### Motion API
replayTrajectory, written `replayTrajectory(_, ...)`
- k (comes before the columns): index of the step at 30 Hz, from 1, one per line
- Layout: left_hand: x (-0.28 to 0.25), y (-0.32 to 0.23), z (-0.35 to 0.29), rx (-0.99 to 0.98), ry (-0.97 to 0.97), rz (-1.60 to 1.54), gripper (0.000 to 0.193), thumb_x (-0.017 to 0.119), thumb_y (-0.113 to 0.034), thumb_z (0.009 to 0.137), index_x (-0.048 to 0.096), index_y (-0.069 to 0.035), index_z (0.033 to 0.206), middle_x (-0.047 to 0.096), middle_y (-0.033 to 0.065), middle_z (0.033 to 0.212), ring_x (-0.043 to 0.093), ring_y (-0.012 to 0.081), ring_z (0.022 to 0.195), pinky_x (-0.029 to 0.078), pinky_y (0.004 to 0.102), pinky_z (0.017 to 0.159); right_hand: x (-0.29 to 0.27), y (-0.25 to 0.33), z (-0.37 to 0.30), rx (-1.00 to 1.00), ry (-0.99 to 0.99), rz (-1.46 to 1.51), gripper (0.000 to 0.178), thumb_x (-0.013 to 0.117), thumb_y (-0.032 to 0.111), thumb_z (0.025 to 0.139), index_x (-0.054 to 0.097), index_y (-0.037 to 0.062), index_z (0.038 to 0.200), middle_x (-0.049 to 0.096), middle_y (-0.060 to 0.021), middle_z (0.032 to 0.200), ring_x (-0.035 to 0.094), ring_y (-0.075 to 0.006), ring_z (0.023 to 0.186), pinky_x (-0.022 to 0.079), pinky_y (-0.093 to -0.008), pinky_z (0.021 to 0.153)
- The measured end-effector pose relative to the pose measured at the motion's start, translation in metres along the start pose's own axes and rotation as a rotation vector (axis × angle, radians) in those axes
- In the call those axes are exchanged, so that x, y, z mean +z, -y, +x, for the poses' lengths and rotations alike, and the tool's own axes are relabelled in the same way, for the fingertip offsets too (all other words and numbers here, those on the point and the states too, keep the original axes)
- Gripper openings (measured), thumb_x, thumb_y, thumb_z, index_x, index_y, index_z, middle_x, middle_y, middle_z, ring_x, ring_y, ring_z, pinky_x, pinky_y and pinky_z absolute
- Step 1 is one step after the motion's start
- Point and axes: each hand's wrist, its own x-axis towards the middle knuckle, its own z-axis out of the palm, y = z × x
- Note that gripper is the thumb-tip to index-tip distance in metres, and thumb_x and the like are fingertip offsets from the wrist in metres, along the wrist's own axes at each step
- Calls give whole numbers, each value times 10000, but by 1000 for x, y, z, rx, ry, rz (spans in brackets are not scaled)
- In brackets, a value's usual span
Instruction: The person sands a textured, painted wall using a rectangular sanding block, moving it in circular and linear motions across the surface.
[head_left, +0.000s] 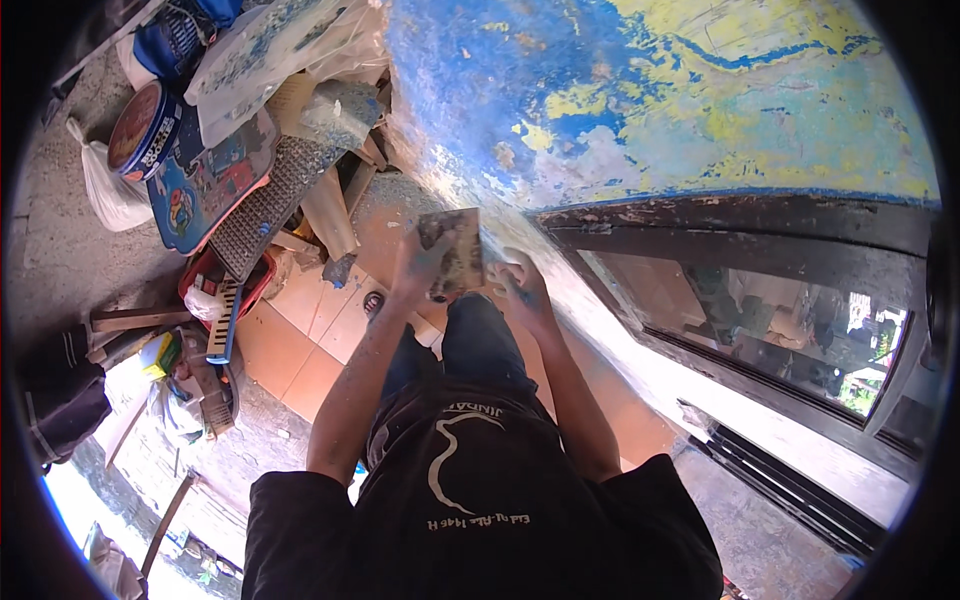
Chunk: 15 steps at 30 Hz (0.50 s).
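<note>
My left hand is closed on a flat rectangular sheet, tan-grey with dark smudges, that looks like worn sandpaper. It is held up in front of me, above my knees, with some of the fingers lying over its left side. Just right of the sheet, my right hand has its fingers loosely bent and apart, with bluish dust on the fingertips. Nothing shows in that hand, and a small gap seems to separate it from the sheet's edge. Ahead rises a wall with flaking blue and yellow paint.
A dark-framed window is at the right. Piled at the left are a round tin, a blue picture board, a red basin, a toy keyboard and plastic sheeting. Orange tiles cover the floor.
</note>
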Motion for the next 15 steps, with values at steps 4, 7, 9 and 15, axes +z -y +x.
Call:
replayTrajectory(4, 39, -16, -41, -214, -56, -452, 286, 610, -156, 866, 556, 26, 1079, 643, 113, 957, 658, 210, 807, 548, 327, 673, 4, 20, -30, 145, 119, 234, 434, 549, 220, 915, 422, -29, 1247, 565, -121, 1111, 575, -202, 1000, 499, -347, 808)
replayTrajectory(7, 66, -10, -51, -394, -67, -1079, 217, 526, -103, 906, 534, 16, 1087, 619, 112, 966, 636, 224, 807, 560, 364, 695, 4, 19, -51, -51, 11, 214, 402, 562, 217, 908, 461, -18, 1217, 578, -85, 1099, 582, -172, 962, 486, -318, 790)
replayTrajectory(9, 83, -15, -59, -394, -27, -1087, 209, 529, -102, 904, 541, 14, 1077, 616, 108, 968, 628, 228, 832, 551, 361, 723, 0, 22, -61, -240, -24, -118, 311, 560, 191, 905, 521, -18, 1133, 611, -98, 1030, 600, -133, 905, 476, -296, 757)
replayTrajectory(15, 88, -26, -70, -134, -88, -684, 609, 663, -113, 789, 353, -13, 1303, 438, 167, 1275, 471, 256, 1154, 389, 413, 988, -53, 81, -55, -544, -243, -537, 224, 529, 155, 886, 539, -44, 988, 619, -198, 784, 636, -334, 706, 475, -399, 616)
